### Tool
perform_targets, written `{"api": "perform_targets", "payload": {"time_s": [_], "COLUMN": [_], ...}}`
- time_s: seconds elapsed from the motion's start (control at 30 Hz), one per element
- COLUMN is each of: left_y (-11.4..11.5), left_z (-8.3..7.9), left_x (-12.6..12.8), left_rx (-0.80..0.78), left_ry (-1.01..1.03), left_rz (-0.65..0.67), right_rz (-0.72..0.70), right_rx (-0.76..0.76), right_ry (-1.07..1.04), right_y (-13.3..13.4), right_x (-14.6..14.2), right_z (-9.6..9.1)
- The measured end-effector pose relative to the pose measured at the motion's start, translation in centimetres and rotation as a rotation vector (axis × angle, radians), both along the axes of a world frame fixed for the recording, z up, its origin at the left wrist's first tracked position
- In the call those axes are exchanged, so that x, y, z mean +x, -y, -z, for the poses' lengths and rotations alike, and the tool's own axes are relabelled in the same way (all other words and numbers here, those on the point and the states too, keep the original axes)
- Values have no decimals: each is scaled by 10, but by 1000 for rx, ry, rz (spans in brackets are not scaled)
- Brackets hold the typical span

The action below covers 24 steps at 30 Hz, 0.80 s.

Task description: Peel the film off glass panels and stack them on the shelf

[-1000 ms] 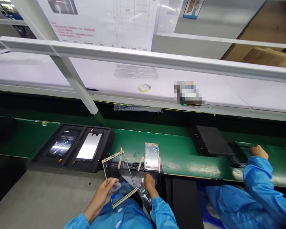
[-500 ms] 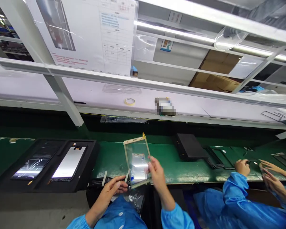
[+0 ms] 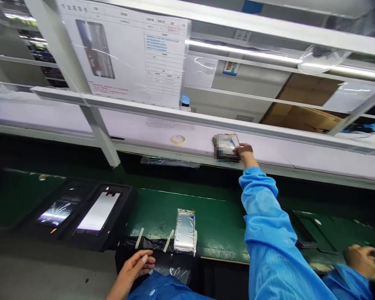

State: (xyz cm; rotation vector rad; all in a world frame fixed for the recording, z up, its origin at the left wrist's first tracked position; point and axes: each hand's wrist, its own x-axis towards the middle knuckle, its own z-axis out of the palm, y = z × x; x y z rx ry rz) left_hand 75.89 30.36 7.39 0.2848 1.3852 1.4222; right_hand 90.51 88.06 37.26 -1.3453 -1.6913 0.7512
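Observation:
My right hand (image 3: 245, 151) reaches up to the pale shelf, its fingers closed on the right edge of a clear panel with a pale frame (image 3: 233, 138). That panel lies at a small dark-edged pile (image 3: 219, 153), part of which is blurred out. Below, at the front edge of the green bench, my left hand (image 3: 140, 264) hovers with its fingers loosely bent and nothing visible in them. Beyond it lies a silvery rectangular screen panel (image 3: 185, 229) under shiny film. White tape strips (image 3: 168, 241) stick to a black bag (image 3: 154, 242) at the edge.
To the left, a black foam tray (image 3: 67, 237) holds a dark screen (image 3: 61, 208) and a white-faced screen (image 3: 98, 210). A tape roll (image 3: 178, 139) sits on the shelf (image 3: 156, 143). Dark frames (image 3: 303, 233) and a co-worker's hand (image 3: 362, 260) are at right.
My right hand has moved from above the bench up to the shelf with the clear framed panel. The silvery screen panel shows uncovered on the bench. My left hand has drawn slightly down.

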Motion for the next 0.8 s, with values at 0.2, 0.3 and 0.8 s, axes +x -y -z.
{"api": "perform_targets", "payload": {"time_s": [0.2, 0.3, 0.8], "left_y": [4, 5, 29], "left_z": [-17, -22, -7], "left_x": [1, -5, -18], "left_rx": [5, 2, -87], "left_ry": [-7, -6, -15], "left_rz": [-73, -56, 89], "right_rz": [66, -31, -807], "right_rx": [144, 583, -151], "right_ry": [195, 144, 1262], "right_y": [-16, 29, 331], "right_x": [-8, -5, 22], "right_z": [-4, 35, 445]}}
